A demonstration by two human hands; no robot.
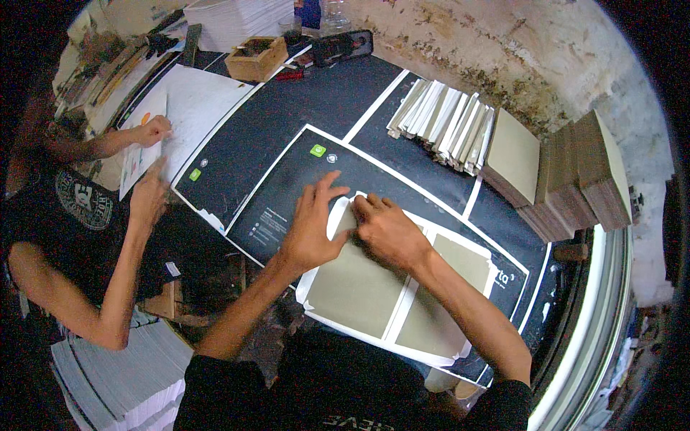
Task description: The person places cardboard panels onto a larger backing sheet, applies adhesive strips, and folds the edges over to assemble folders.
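A book cover case point(359, 287) lies before me: two grey boards with a white strip between them, framed by a white paper edge folded inward. My left hand point(313, 226) rests by its upper left corner, fingers spread and thumb out over the grey board. Close beside it, my right hand point(388, 233) is closed, its knuckles bent down at the case's top edge. Whatever those curled fingers pinch, if anything, is hidden. Beneath the case, a dark printed sheet point(280, 187) with a white border covers the table.
Across the far right stand a row of white and grey strips point(445, 122) and stacks of grey boards point(582, 172). A wooden box point(256, 59) sits at the back. At left, a co-worker's hands point(151, 190) are on a white sheet. A paper stack point(118, 366) stands lower left.
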